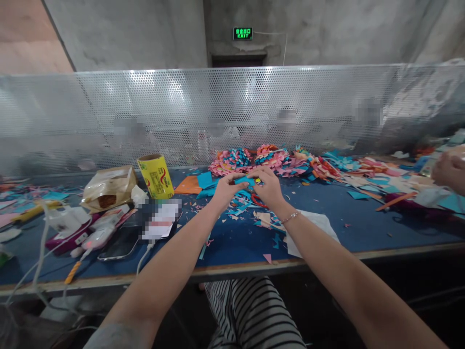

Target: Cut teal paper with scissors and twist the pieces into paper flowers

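Blue paper: between the fingertips of both hands, in front of the body's midline; the small blue paper (242, 180) has its long axis running roughly crosswise, from the left fingers toward the right. Its ends are partly covered, so which is the leading one cannot be told.
Grip: each hand is nearly closed, thumb and fingers pinching the paper with little gap.
Left hand: the left hand (225, 188) comes in from the near left, fingers bent inward to the right.
Right hand: the right hand (271, 186) arches over from the near right, fingers bent inward to the left. A small yellow bit (258, 181) shows at its fingers, and a red loop (257, 199) just below; whether either is held cannot be told.
Forearms: both reach forward over the table edge, slanting toward each other; a bracelet (290, 216) circles the right wrist.
Beyond the grip: paper flowers (232, 162) lie close behind, then an upright perforated screen (163, 106).
Left of the grip: orange paper (187, 185), then a yellow tube (158, 177).
Below the grip: scattered scraps (236, 209); nearer the body, the table (236, 245) runs to its front edge.
Right of the grip: open blue tabletop with few scraps; a white sheet (293, 246) lies under the right forearm.
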Motion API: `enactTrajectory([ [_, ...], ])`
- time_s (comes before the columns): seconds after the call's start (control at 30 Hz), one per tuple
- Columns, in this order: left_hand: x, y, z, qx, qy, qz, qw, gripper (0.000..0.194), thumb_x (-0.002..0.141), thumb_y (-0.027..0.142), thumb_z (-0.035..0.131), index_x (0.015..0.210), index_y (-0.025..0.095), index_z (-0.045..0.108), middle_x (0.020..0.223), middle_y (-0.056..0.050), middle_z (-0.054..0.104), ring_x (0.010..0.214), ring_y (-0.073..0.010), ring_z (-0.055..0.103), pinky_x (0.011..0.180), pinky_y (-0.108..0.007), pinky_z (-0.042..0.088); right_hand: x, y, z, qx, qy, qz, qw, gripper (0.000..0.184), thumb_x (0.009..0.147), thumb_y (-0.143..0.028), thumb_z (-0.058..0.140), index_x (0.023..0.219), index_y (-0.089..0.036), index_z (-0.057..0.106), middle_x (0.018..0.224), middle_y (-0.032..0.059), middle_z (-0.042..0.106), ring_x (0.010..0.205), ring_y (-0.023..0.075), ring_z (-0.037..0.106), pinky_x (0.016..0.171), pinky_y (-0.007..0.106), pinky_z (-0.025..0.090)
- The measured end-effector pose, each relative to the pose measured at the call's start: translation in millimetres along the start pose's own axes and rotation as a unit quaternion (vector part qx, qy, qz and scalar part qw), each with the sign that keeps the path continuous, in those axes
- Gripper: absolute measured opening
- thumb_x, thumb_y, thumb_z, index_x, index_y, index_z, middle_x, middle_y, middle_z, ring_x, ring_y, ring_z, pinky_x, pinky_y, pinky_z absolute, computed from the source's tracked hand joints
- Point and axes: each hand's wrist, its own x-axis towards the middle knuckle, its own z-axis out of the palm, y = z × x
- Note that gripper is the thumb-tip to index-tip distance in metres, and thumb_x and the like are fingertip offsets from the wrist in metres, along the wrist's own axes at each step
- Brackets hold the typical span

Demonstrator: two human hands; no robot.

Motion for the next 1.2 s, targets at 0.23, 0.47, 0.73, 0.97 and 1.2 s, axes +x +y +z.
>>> enactTrajectory([
  [0.23, 0.5, 1.4, -2.8, 0.028, 0.028, 0.013, 0.999, 0.027, 0.054, 0.025, 0.076, 0.080, 0.020, 0.070, 0.077, -0.001, 0.066, 0.077, -0.0131, 0.058, 0.072, -0.026, 0.046, 0.9, -1.5, 0.3, 0.034, -0.005, 0.055, 0.998, 0.019, 0.074, -0.011, 0.051, 0.078, -0.023, 0.064, 0.086, 0.0047, 0.057, 0.085, 0.0185, 0.055, 0.075, 0.037, 0.049],
  [0.47, 2.3, -2.4, -3.9, 0.007, 0.027, 0.020, 0.999, 0.025, 0.056, 0.028, 0.075, 0.079, 0.022, 0.072, 0.082, 0.000, 0.068, 0.084, -0.0151, 0.060, 0.079, -0.027, 0.047, 0.1, -3.3, 1.8, 0.082, 0.003, 0.067, 0.994, 0.018, 0.073, -0.011, 0.051, 0.079, -0.022, 0.065, 0.088, 0.0053, 0.054, 0.086, 0.0175, 0.054, 0.071, 0.033, 0.050],
  [0.73, -1.7, 3.9, 0.6, -0.045, 0.011, -0.007, 0.999, 0.027, 0.054, 0.030, 0.076, 0.080, 0.022, 0.072, 0.080, -0.001, 0.068, 0.080, -0.0148, 0.061, 0.074, -0.027, 0.049, -0.6, -6.1, 2.0, 0.114, 0.000, 0.100, 0.989, 0.008, 0.072, -0.020, 0.060, 0.079, -0.022, 0.064, 0.093, 0.0055, 0.052, 0.088, 0.0178, 0.053, 0.072, 0.033, 0.051],
  [0.97, -0.7, 4.3, 0.5, -0.020, 0.016, 0.022, 0.999, 0.023, 0.055, 0.025, 0.076, 0.077, 0.022, 0.072, 0.085, -0.001, 0.069, 0.088, -0.0166, 0.061, 0.079, -0.028, 0.048, -0.1, -9.0, 2.3, 0.084, 0.012, 0.092, 0.992, 0.007, 0.071, -0.020, 0.060, 0.073, -0.023, 0.066, 0.090, 0.0057, 0.054, 0.087, 0.0188, 0.053, 0.070, 0.035, 0.049],
  [1.2, -1.2, 2.4, 1.4, -0.051, 0.012, -0.015, 0.999, 0.025, 0.054, 0.028, 0.076, 0.077, 0.020, 0.072, 0.085, -0.003, 0.070, 0.085, -0.0171, 0.062, 0.077, -0.029, 0.049, 1.2, -8.6, 4.2, 0.105, 0.005, 0.119, 0.987, 0.006, 0.069, -0.020, 0.059, 0.071, -0.022, 0.065, 0.086, 0.0049, 0.055, 0.084, 0.0180, 0.054, 0.065, 0.033, 0.049],
])
